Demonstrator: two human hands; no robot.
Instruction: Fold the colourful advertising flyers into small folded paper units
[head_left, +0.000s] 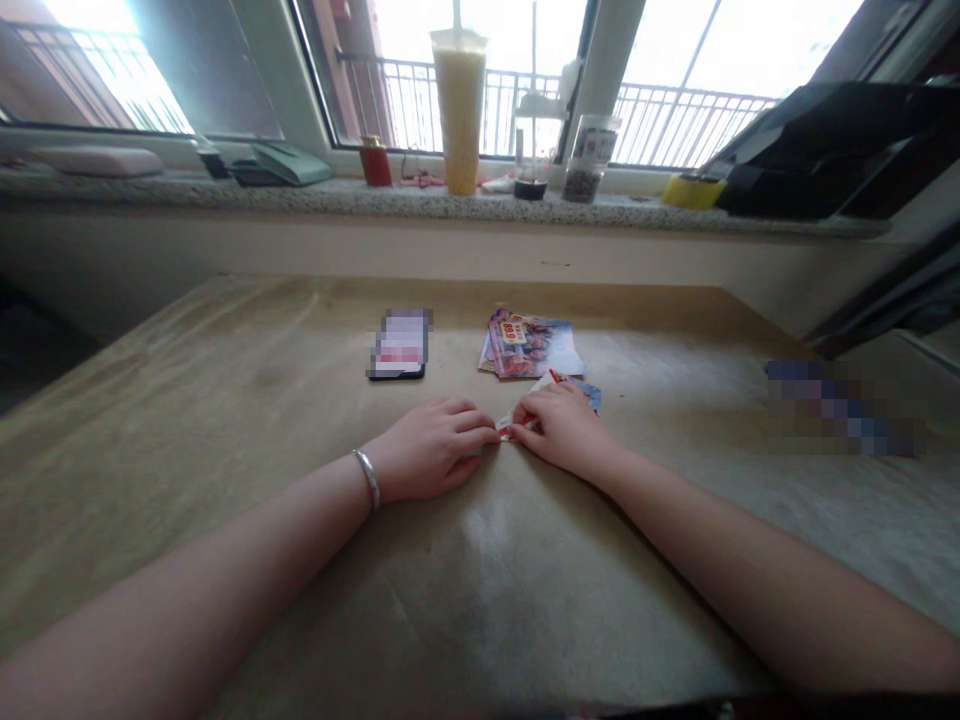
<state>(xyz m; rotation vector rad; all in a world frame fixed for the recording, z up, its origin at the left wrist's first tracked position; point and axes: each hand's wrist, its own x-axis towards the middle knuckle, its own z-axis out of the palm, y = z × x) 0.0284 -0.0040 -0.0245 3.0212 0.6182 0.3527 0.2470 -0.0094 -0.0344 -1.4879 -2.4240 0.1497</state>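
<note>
While the left grip (427, 448) touches paper (504, 427), the right grip (564, 424) pinches it.

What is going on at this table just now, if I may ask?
A person has both hands on a paper: the right hand covers much of it, while the fingers of the left hand are at its left end. Just beyond lies a small pile of leaflets, and a phone lies to their left on the table.
</note>
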